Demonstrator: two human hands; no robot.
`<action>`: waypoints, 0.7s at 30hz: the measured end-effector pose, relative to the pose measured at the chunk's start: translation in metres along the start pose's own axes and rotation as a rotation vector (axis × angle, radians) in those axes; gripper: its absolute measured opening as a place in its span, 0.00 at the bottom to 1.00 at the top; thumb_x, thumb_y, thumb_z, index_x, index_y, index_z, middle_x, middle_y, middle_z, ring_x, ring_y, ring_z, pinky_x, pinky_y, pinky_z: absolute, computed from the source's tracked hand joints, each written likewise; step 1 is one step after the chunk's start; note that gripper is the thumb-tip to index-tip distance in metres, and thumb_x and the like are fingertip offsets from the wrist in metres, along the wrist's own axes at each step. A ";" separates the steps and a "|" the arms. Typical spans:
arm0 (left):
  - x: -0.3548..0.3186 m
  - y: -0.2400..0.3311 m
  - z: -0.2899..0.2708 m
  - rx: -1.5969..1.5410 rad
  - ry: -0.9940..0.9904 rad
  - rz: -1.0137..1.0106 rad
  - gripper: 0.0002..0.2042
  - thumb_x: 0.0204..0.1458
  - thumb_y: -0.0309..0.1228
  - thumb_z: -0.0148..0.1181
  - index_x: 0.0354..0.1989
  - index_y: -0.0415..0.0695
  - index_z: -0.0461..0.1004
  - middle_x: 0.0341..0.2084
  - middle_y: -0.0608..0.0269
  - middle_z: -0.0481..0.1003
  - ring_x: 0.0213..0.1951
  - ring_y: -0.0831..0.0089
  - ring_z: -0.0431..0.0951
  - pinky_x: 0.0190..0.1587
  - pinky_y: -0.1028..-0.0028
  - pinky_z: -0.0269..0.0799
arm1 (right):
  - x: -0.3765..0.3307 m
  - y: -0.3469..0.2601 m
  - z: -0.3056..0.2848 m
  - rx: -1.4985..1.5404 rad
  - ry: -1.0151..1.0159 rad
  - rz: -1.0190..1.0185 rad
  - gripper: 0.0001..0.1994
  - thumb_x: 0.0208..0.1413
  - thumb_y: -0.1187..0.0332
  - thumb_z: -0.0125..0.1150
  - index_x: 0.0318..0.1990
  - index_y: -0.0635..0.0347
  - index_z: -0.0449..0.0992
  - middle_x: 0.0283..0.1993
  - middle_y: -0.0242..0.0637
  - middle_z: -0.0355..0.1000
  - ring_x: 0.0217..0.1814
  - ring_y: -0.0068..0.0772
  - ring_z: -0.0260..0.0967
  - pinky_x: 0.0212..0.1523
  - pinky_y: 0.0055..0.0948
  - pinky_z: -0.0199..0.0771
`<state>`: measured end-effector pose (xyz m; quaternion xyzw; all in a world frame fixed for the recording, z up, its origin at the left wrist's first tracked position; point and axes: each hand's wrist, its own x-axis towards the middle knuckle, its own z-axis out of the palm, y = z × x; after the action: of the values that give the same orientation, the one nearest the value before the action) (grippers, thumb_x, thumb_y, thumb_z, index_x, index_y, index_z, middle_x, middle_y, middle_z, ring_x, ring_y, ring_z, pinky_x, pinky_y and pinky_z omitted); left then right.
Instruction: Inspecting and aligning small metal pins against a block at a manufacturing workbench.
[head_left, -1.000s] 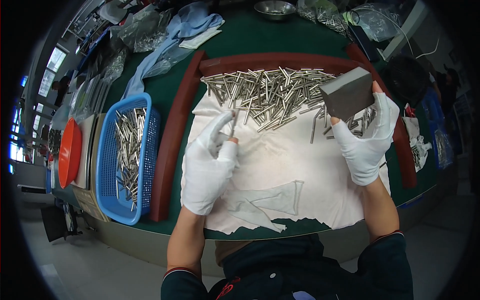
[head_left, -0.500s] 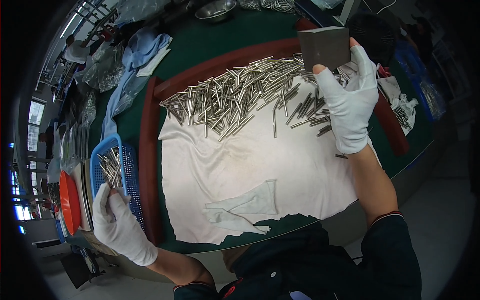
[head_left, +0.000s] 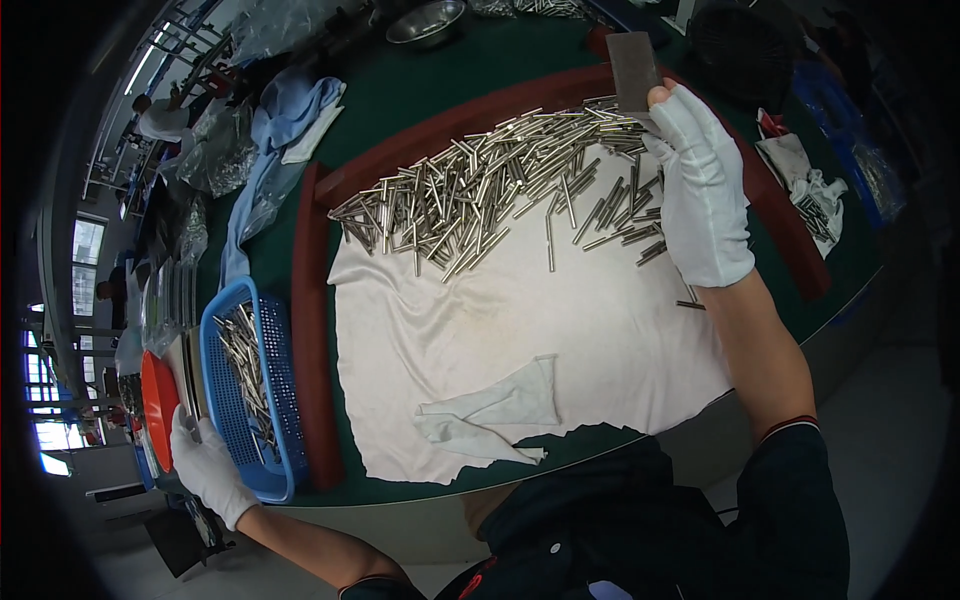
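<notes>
My right hand [head_left: 705,190], in a white glove with bare fingertips, grips a flat, dark grey-brown rectangular piece [head_left: 633,72] by its lower edge. It is held up above the far right of a heap of thin metal rods [head_left: 470,185]. The rods lie on a pale cloth [head_left: 480,320]. My left hand [head_left: 208,468], gloved alike, is beside the blue plastic basket [head_left: 288,400], close to a red bowl [head_left: 158,405]. Its thumb and fingers stand apart, and I make out nothing between them. More metal rods [head_left: 248,370] lie inside the basket.
Dark red rails [head_left: 318,330] border the cloth on the green table. A crumpled white cloth [head_left: 500,405] lies near the front edge. Blue cloth [head_left: 285,115] and clear plastic bags [head_left: 215,150] are at the far left. A metal bowl [head_left: 428,25] stands at the back.
My left hand has moved left from over the basket to beside the red bowl. The dark piece in my right hand has turned and now shows a narrower face.
</notes>
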<state>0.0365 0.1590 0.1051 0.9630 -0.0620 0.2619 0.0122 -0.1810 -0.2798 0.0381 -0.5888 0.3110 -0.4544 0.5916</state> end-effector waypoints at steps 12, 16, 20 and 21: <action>-0.052 0.267 -0.017 -0.562 -0.254 1.144 0.04 0.42 0.22 0.60 0.29 0.41 0.75 0.25 0.58 0.72 0.27 0.60 0.74 0.29 0.67 0.68 | -0.002 0.010 0.003 -0.034 -0.055 0.054 0.47 0.42 0.45 0.67 0.60 0.75 0.57 0.58 0.57 0.59 0.55 0.37 0.63 0.58 0.30 0.58; -0.063 0.304 0.026 -0.692 -0.345 1.125 0.05 0.42 0.24 0.59 0.28 0.39 0.77 0.25 0.53 0.75 0.30 0.58 0.76 0.34 0.65 0.71 | -0.007 0.000 0.007 0.018 -0.074 0.052 0.47 0.42 0.46 0.67 0.60 0.77 0.56 0.59 0.58 0.57 0.58 0.40 0.61 0.58 0.31 0.59; -0.070 0.330 0.053 -0.563 -0.358 1.132 0.06 0.42 0.26 0.57 0.28 0.39 0.77 0.26 0.51 0.75 0.32 0.55 0.76 0.37 0.63 0.71 | -0.012 -0.003 0.008 0.085 -0.104 0.076 0.48 0.41 0.45 0.68 0.60 0.77 0.55 0.59 0.60 0.57 0.62 0.44 0.57 0.59 0.32 0.58; -0.072 0.334 0.056 -0.565 -0.362 1.135 0.06 0.42 0.26 0.57 0.28 0.39 0.77 0.26 0.51 0.75 0.32 0.55 0.76 0.37 0.63 0.71 | -0.010 -0.002 0.006 0.082 -0.101 0.078 0.48 0.41 0.45 0.68 0.60 0.77 0.55 0.59 0.60 0.57 0.62 0.44 0.57 0.59 0.32 0.58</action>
<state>-0.0383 -0.1676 0.0172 0.7692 -0.6277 0.0354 0.1141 -0.1797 -0.2676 0.0387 -0.5737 0.2846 -0.4133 0.6474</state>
